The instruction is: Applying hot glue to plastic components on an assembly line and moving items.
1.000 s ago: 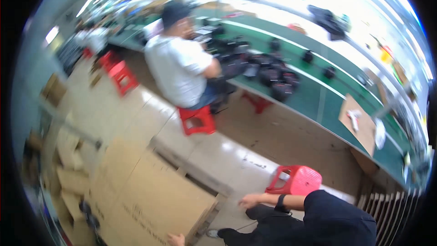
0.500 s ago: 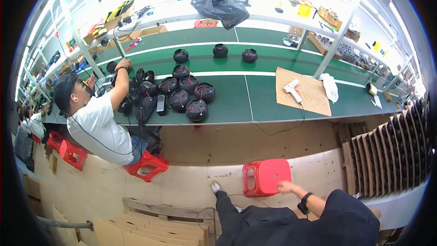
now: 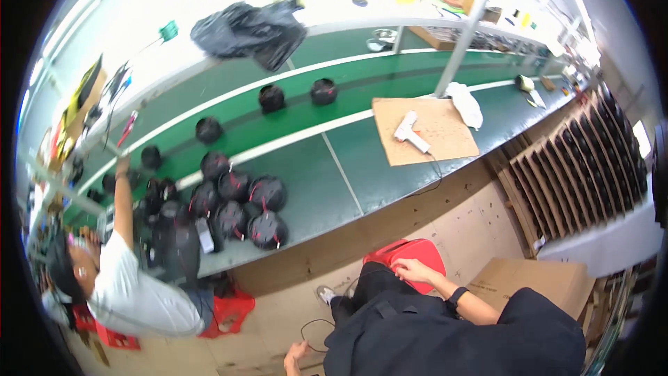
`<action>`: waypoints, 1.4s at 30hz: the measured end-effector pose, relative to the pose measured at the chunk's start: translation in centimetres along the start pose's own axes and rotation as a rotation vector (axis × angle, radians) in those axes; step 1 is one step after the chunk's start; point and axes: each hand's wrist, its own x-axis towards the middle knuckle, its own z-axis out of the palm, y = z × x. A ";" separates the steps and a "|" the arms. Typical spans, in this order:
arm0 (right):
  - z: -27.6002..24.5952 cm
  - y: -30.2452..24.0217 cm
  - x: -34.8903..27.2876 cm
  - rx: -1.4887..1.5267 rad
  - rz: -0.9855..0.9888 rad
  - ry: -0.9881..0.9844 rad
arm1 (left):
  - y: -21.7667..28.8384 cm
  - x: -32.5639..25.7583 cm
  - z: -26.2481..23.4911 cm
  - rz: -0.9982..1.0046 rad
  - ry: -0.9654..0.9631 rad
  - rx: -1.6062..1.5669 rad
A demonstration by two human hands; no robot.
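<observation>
My right hand [image 3: 415,271] is in front of my body, over a red plastic stool [image 3: 433,254]. Its fingers are curled together, and what they hold, if anything, is too small to make out. Low in the view, my left hand [image 3: 297,354] is closed where a thin black cord [image 3: 311,322] meets its fingers. The cord loops beside my leg, and a thin dark line also runs toward my right hand. On the green bench beyond, a white glue gun [image 3: 412,132] lies on a cardboard sheet [image 3: 390,157].
Black round helmet-like shells [image 3: 268,230] with red wires cluster on the bench [image 3: 313,195]; others sit on the green belt. A co-worker [image 3: 139,292] reaches over at left. A rack of dividers [image 3: 577,167] and a cardboard box [image 3: 532,282] stand at right.
My view has turned and tilted, and the bench now slants. My left hand has come into view at the cord. My right hand has drawn in slightly left, its fingers curled.
</observation>
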 end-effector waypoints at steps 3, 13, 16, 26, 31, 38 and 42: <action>-3.9 -2.3 -0.4 -0.276 -0.205 0.074 | 20.3 2.2 -6.7 0.319 -0.116 0.485; -22.2 4.9 15.0 -0.297 -0.095 0.578 | 69.0 2.3 -5.3 1.022 -0.018 0.564; -28.7 1.1 21.5 -0.552 0.087 0.743 | 79.9 8.9 -5.6 1.026 0.263 0.476; -35.6 0.1 30.4 -0.690 -0.040 0.595 | 99.2 25.1 -7.0 0.688 0.795 0.400; -36.4 -2.5 32.0 -0.636 0.063 0.558 | 100.1 27.2 -9.5 0.801 0.949 0.230; -38.4 -1.3 31.5 -0.220 -0.002 0.578 | 90.7 18.5 -3.2 1.040 0.601 0.385; -40.1 -0.8 29.9 -0.143 -0.177 0.630 | 80.3 13.1 -0.8 0.778 0.466 0.471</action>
